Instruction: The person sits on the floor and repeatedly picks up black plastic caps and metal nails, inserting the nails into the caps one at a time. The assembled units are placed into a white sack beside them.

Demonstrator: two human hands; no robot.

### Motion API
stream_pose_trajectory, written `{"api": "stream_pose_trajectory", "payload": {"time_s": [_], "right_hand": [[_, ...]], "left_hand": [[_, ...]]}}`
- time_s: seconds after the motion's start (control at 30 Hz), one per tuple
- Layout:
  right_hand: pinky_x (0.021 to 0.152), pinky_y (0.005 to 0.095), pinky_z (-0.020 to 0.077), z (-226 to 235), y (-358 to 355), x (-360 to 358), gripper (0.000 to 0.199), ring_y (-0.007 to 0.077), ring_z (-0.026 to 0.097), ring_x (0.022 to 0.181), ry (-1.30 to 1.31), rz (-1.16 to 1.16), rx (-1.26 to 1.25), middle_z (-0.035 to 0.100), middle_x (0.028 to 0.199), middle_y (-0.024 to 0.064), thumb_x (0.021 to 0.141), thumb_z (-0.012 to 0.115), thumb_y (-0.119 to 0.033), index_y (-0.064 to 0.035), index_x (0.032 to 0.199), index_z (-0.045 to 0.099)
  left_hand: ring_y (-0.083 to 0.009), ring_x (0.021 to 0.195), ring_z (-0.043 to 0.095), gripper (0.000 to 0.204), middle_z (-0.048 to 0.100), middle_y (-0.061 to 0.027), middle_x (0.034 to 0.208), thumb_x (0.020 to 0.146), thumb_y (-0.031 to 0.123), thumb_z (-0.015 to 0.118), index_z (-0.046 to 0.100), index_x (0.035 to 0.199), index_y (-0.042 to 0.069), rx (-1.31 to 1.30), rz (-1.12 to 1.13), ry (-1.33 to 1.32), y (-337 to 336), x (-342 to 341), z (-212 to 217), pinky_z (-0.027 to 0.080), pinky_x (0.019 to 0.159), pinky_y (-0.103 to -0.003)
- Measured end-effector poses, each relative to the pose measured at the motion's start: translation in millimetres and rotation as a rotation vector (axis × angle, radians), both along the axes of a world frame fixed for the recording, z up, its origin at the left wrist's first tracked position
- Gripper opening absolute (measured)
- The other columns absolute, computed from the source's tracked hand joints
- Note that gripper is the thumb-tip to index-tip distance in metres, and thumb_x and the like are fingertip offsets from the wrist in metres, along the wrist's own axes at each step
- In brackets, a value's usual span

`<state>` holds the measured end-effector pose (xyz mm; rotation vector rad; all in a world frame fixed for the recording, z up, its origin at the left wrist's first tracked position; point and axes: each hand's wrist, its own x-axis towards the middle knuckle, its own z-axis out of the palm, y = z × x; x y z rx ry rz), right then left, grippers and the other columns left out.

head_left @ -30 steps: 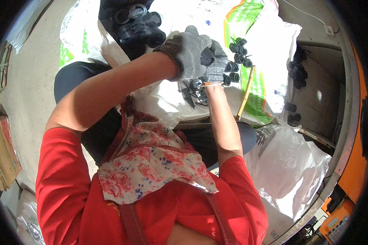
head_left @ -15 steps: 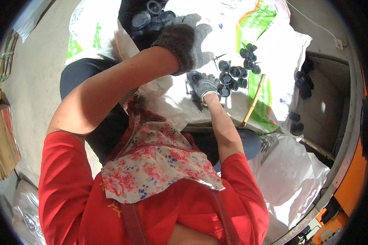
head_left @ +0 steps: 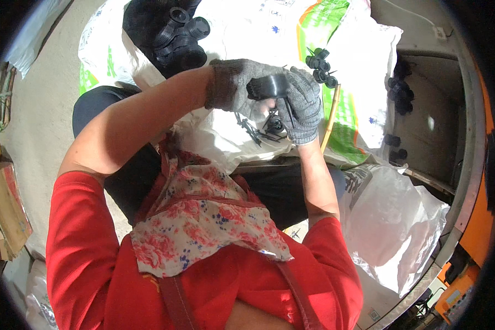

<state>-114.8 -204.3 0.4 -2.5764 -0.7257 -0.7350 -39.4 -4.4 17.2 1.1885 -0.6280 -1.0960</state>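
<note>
The black part (head_left: 271, 86) is smooth, glossy plastic. The gloves (head_left: 304, 107) are matt, rough knit cloth, the apron (head_left: 203, 220) printed cloth, the translucent bag (head_left: 393, 225) crinkled, shiny plastic.

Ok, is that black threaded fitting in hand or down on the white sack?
In hand: the left hand grips the black threaded fitting, and the right hand is at its other end.

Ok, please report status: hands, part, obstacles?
Left hand gripping black plastic fitting. Right hand against its edge. Black strips below; bamboo stick beside right hand, not blocking.
</note>
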Motion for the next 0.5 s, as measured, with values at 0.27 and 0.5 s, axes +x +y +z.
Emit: {"api": "stream_pose_trajectory", "payload": {"time_s": [0.27,0.5], "right_hand": [[0.093,0.0432,0.0395,-3,-5,-3,0.037,0.0305,0.053,0.104,0.249,0.138,-0.188,0.057,0.107,0.0147,0.071,0.062,-0.018,-0.0036,0.105,0.058],[0.069,0.0265,0.0465,-6,-32,0,0.01,0.0162,0.059,0.074,0.882,0.455,1.365,0.061,0.078,0.0082,0.074,0.064,-0.011,-0.0019,0.079,0.063]], "left_hand": [[-0.0258,0.081,0.062,0.032,0.064,-0.0133,0.089,0.07,0.015,0.068,0.062,0.098,0.0,0.503,-0.196,-1.044,-23,11,7,0.051,0.077,-0.032],[-0.0302,0.077,0.062,0.021,0.062,-0.0162,0.079,0.081,0.015,0.056,0.058,0.095,0.0,0.527,0.371,-1.293,-28,20,-7,0.05,0.07,-0.037]]}}
